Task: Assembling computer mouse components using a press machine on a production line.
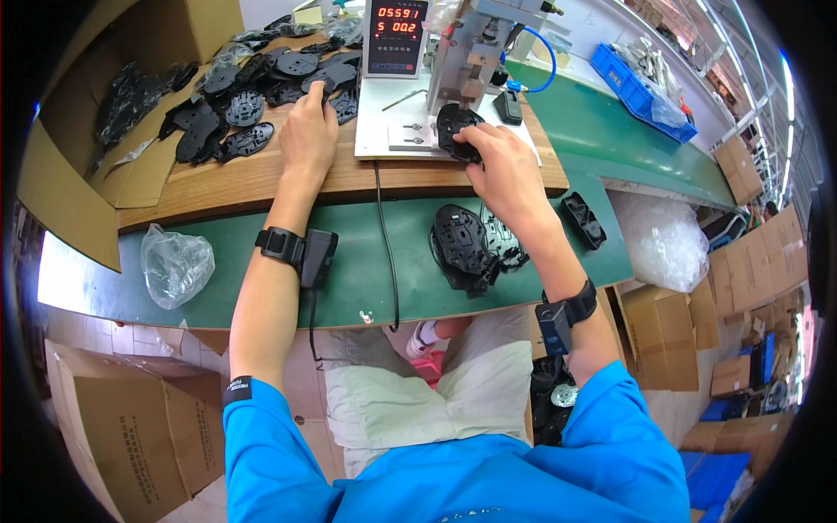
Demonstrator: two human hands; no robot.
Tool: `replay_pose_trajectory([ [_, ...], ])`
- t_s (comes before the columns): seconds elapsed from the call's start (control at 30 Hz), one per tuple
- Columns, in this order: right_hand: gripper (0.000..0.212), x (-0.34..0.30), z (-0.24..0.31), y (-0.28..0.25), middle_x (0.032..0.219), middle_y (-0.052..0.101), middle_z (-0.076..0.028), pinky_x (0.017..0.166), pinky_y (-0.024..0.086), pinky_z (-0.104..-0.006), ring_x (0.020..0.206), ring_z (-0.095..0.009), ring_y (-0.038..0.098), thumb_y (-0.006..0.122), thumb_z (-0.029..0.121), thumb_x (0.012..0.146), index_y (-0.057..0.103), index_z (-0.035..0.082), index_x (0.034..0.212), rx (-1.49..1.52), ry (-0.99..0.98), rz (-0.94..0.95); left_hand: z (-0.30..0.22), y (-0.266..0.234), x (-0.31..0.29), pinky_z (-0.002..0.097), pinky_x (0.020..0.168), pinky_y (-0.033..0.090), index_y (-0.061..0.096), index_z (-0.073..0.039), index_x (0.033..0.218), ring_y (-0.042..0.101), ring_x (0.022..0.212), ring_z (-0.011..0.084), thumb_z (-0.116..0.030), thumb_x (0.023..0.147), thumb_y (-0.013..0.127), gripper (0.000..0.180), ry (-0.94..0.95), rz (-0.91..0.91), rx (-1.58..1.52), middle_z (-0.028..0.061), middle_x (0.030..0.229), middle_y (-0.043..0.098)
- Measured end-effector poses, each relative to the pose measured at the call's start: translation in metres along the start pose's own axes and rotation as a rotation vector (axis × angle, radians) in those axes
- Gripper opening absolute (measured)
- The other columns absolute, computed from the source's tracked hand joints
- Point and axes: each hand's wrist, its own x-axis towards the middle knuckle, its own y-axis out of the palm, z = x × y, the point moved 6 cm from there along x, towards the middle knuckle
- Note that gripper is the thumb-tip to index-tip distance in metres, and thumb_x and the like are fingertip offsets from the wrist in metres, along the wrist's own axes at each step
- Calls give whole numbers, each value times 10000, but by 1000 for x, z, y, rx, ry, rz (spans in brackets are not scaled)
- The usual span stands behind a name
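Black oval (450, 125) in right hand (507, 166)

Blue shirt (514, 488), black forearm straps (281, 246)

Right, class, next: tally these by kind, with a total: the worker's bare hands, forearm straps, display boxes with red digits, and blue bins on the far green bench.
Bare hands: 2 (left hand, right hand)
Forearm straps: 2
Display boxes: 1
Blue bins on the far green bench: 1
Total: 6
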Motion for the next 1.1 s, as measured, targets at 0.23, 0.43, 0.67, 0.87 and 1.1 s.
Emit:
replay_pose_trajectory([
  [0.23, 368, 0, 0, 0, 1040, 699, -125, 929, 525, -452, 1051, -343, 645, 671, -12, 773, 688, 54, 1134, 20, -2, -4, -12, -3, -2, 484, 910, 562, 631, -62, 1289, 680, 1104, 385, -68, 943, 623, 347, 115, -66, -126, 189, 1181, 721],
  [0.43, 311, 0, 4, -2, 1008, 705, -124, 892, 548, -471, 1013, -354, 660, 653, -52, 771, 704, 40, 1064, 4, -38, -59, -33, -15, -7, 444, 900, 569, 660, -34, 1220, 711, 1071, 370, -62, 916, 669, 305, 273, -192, -214, 187, 1172, 731],
  [0.67, 265, 1, 2, -29, 1014, 693, -115, 910, 520, -451, 1021, -324, 647, 659, -24, 774, 680, 27, 1033, 200, -34, -176, -78, -30, -25, 408, 825, 604, 687, -51, 1108, 726, 990, 311, -12, 775, 730, 339, 658, -199, -309, 108, 1102, 739],
  [0.87, 414, -98, -10, -35, 1092, 685, -174, 981, 500, -444, 1064, -365, 636, 625, -82, 762, 675, 3, 1164, 221, 86, -293, -138, -20, -60, 365, 777, 623, 677, -97, 1075, 708, 1056, 261, -73, 720, 737, 361, 857, -53, -348, 56, 1148, 712],
  [1.1, 494, -158, -30, -18, 1227, 654, -198, 1021, 485, -452, 1151, -403, 603, 633, -48, 791, 629, 1, 1283, 274, 161, -265, -149, 7, -63, 447, 1066, 526, 666, -105, 1227, 640, 1261, 314, -44, 854, 642, 378, 822, 32, -125, 94, 1347, 679],
])
